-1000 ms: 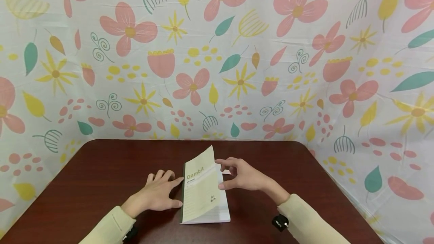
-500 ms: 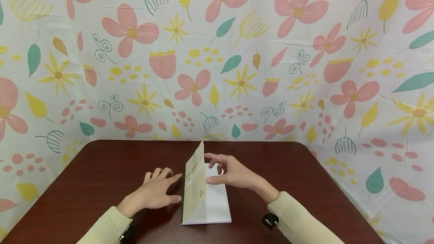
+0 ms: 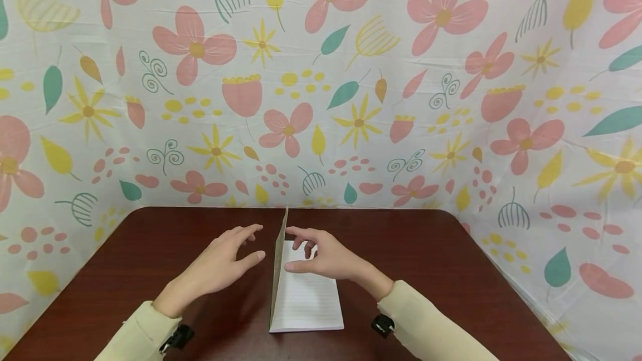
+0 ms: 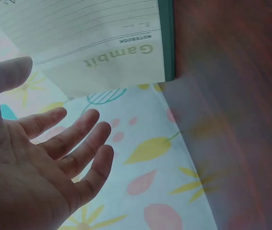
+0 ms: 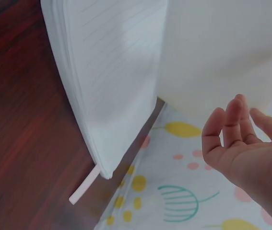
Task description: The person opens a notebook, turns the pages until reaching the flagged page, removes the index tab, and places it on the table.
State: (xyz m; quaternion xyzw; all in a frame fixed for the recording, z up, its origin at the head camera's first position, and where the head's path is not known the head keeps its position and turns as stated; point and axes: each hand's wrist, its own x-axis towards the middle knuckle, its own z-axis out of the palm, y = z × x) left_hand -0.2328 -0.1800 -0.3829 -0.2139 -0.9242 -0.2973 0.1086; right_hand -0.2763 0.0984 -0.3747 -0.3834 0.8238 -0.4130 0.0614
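Pink, yellow and teal flowers and leaves pattern a white fabric backdrop [image 3: 321,82] hung behind a dark reddish-brown wood-grain table [image 3: 426,244], where a lined-page paper notebook [image 3: 310,302] lies near the middle, between a person's two hands. Its cream cover [image 4: 102,52], lettered "Gambit" and edged by a dark green spine strip [image 4: 167,40], stands nearly upright along the left side of the white pages. The left hand [image 3: 220,258], fingers relaxed and grasping nothing, hovers just beside the cover's outer face. The right hand [image 3: 326,255], fingers loosely bent and likewise gripping nothing, is raised over the pages at the cover's inner face; whether its fingertips touch cannot be told. A pale pink ribbon [image 5: 84,186] pokes from the pages. Cream sleeves [image 3: 431,322] clothe both arms, with a small black device [image 3: 383,325] at each wrist.
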